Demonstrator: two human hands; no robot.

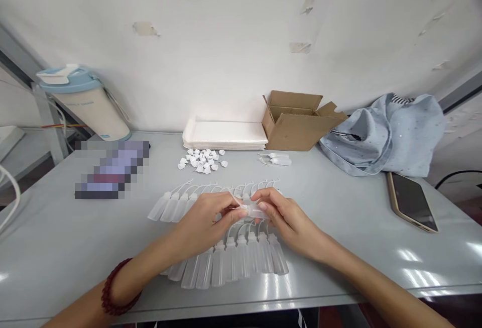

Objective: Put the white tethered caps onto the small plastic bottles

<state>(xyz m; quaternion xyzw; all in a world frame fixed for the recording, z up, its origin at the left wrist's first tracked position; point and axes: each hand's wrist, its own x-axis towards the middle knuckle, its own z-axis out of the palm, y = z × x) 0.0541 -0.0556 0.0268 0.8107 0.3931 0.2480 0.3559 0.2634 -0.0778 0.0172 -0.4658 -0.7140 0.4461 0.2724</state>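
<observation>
Between both hands, above the middle of the table, is a small translucent plastic bottle (pixel 257 211) lying sideways. My left hand (pixel 211 215) pinches its neck end, where a thin white strap sticks up. The fingers of my right hand (pixel 288 217) are closed around the bottle's body end. Beneath and in front of the hands lies a row of similar bottles (pixel 231 262) with strap tops. Behind the left hand another row of bottles (pixel 171 206) runs across, partly hidden by the hands. What exactly the left fingertips touch at the neck is too small to tell.
Small white caps (pixel 203 159) lie in a pile near white stacked packs (pixel 229 134). Beside the packs stands an open cardboard box (pixel 297 129), with a few bottles (pixel 278 159) before it. A tumbler (pixel 92 107), a blue cloth bag (pixel 391 137) and a phone (pixel 412 201) sit around.
</observation>
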